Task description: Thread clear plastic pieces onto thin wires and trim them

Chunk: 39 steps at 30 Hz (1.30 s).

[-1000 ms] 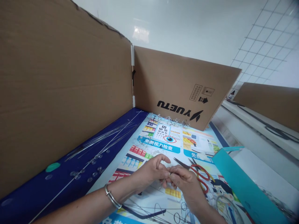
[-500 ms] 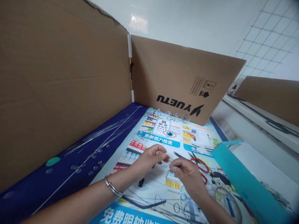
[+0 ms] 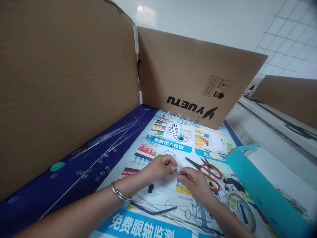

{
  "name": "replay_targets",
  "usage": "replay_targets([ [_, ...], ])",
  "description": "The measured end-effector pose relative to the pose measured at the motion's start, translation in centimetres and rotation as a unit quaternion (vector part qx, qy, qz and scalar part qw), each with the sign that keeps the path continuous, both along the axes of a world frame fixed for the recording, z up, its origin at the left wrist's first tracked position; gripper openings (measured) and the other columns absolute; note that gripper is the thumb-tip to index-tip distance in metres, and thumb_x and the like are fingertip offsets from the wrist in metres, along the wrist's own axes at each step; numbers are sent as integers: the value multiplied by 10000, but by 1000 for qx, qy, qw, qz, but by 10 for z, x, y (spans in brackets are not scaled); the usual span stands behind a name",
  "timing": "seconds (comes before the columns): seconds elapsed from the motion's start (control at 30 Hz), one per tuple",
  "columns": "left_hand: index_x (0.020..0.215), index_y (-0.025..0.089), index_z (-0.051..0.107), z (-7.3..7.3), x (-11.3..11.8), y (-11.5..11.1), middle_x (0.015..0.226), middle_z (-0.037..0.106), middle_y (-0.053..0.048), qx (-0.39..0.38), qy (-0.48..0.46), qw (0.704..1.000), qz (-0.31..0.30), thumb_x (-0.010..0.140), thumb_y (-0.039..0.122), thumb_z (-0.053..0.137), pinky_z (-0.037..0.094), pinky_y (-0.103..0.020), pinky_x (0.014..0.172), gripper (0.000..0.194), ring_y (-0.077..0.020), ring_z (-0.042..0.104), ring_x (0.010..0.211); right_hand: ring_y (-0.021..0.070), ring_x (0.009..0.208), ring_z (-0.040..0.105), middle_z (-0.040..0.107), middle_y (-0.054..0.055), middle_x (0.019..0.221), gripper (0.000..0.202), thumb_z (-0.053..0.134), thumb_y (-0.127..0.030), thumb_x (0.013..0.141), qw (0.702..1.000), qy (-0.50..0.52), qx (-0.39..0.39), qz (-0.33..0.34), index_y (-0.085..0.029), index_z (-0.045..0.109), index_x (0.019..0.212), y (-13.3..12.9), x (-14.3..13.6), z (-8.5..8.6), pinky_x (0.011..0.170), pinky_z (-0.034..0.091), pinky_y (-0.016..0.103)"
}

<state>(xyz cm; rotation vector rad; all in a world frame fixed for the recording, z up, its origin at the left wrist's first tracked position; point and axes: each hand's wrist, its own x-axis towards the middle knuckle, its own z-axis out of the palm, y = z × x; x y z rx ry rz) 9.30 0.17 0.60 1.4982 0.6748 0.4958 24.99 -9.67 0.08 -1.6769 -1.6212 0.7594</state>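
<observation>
Above the middle of the printed sheet (image 3: pixel 163 185), my left hand (image 3: pixel 164 165) has its fingers curled and pressed together; what they pinch is too small to make out. Close to its right, my right hand (image 3: pixel 190 178) is also closed in a pinch, with something thin and hard to tell at its fingertips. The two sets of fingertips nearly meet. Red-handled scissors (image 3: pixel 213 175) lie just right of my right hand. Thin wires (image 3: pixel 173 218), some bent into loops, lie below both hands.
Cardboard panels (image 3: pixel 69 72) stand at the left and back. Small clear pieces (image 3: pixel 188 119) line the back panel's foot. On the blue cloth (image 3: pixel 119 155) are straight wires, clear round pieces and a green piece (image 3: pixel 57 166). A teal-edged box (image 3: pixel 262 188) holds small wire items at right.
My right hand has moved slightly left and turned, so its fingertips sit nearer my left hand. The view has shifted a little.
</observation>
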Motion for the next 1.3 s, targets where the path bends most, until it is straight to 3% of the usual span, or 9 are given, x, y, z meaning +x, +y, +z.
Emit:
replay_targets([
  [0.17,739,148,600,-11,0,-2,615,576,28,12,34,997,-70,650,177,582,352,-204,523,96,-98,496,554,125,655,541,606,-22,680,75,551,-191,756,1000,27,-5,-8,-190,618,722,2,2,4,606,395,212],
  [0.47,738,149,581,-13,2,-5,607,582,34,-31,4,996,-80,605,159,634,353,-194,504,144,-92,505,538,131,645,545,595,-9,666,75,600,-246,735,977,211,-36,-24,-172,613,745,3,3,-1,612,431,238],
  [0.83,688,123,634,-6,0,-10,555,608,17,-143,-18,985,-100,571,218,713,426,-236,556,170,-110,548,513,123,659,508,555,-7,688,106,633,-230,717,978,206,17,-33,-162,578,657,1,-3,2,609,410,234],
  [1.03,660,125,653,-3,-2,-11,540,600,22,-130,-13,984,-118,600,234,711,388,-213,533,137,-97,535,500,132,668,525,555,1,708,127,650,-249,718,979,197,31,-32,-162,585,652,-1,-6,5,610,419,241],
  [1.3,672,133,598,-1,-1,-12,592,638,-3,-133,-36,984,-113,665,264,671,321,-200,499,150,-82,514,488,122,614,529,578,2,681,156,602,-311,773,953,299,-21,-33,-158,594,749,-2,-8,12,578,423,240],
])
